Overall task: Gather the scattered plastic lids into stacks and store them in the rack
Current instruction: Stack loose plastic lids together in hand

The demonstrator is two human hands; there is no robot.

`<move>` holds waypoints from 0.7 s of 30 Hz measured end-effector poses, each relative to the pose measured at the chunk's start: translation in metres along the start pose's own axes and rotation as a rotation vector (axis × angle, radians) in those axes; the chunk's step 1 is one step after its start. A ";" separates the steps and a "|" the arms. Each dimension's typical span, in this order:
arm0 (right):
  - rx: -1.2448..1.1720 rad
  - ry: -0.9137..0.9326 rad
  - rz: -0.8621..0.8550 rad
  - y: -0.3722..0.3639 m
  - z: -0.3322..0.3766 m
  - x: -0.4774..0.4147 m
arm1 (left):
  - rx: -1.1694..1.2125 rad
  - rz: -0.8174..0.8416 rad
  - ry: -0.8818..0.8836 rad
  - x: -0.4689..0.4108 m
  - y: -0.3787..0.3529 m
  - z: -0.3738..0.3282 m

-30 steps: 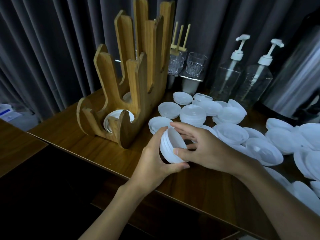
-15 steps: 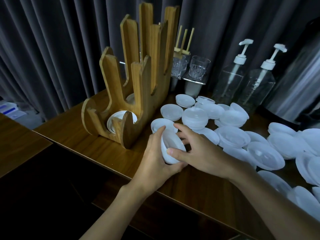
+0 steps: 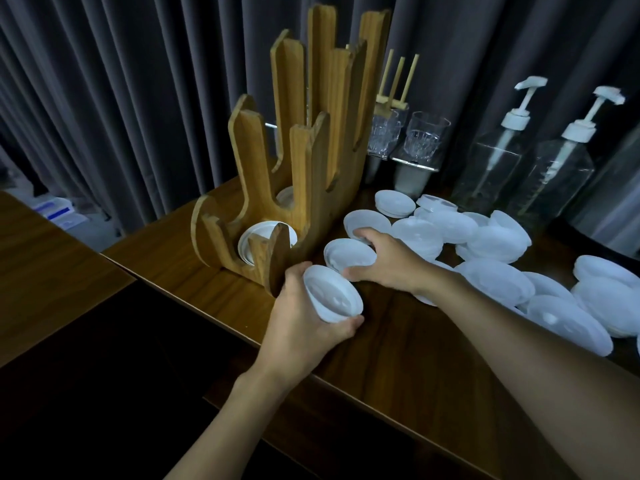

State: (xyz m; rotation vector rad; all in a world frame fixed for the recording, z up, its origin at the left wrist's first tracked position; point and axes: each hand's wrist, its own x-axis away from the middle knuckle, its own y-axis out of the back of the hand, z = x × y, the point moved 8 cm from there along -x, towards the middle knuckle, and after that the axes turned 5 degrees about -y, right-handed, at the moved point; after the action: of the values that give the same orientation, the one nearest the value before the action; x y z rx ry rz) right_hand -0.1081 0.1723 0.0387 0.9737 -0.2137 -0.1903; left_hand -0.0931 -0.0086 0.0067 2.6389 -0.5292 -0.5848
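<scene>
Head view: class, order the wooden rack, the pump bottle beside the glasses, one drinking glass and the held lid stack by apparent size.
1. wooden rack
2. pump bottle
3. held lid stack and drinking glass: near alike; the stack sits closer to the camera, so left unranked.
</scene>
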 end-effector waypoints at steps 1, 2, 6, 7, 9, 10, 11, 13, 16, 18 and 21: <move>-0.011 -0.003 0.008 -0.001 -0.001 -0.003 | -0.003 0.002 -0.002 0.000 -0.001 -0.001; -0.022 -0.004 0.022 -0.002 -0.002 -0.006 | -0.003 0.006 -0.006 0.001 -0.001 -0.001; -0.005 0.004 0.078 -0.004 -0.003 -0.012 | 0.003 0.023 -0.009 0.001 -0.001 -0.003; 0.004 0.002 0.086 -0.004 -0.003 -0.013 | -0.004 0.021 -0.015 0.002 -0.001 -0.004; 0.024 -0.002 0.093 -0.005 -0.005 -0.014 | -0.039 0.002 -0.051 0.001 0.001 -0.007; 0.036 0.001 0.091 -0.005 -0.005 -0.014 | -0.059 -0.004 -0.070 0.001 0.002 -0.008; 0.047 0.012 0.084 -0.005 -0.004 -0.014 | -0.074 0.000 -0.083 0.001 0.002 -0.010; 0.047 0.039 0.061 -0.003 0.001 -0.013 | -0.109 0.025 -0.103 0.002 0.000 -0.013; 0.024 0.034 0.064 0.000 0.003 -0.012 | -0.148 0.055 -0.129 0.003 -0.004 -0.016; 0.041 0.022 0.096 -0.001 0.003 -0.011 | -0.112 0.068 -0.121 0.004 -0.004 -0.017; 0.104 0.045 0.121 -0.003 0.005 -0.006 | 0.061 0.083 -0.045 0.005 -0.001 -0.013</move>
State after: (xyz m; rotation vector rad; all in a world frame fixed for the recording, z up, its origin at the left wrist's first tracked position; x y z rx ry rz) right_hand -0.1158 0.1683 0.0385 1.0637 -0.2424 -0.0467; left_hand -0.0829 -0.0061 0.0154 2.6512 -0.6765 -0.6134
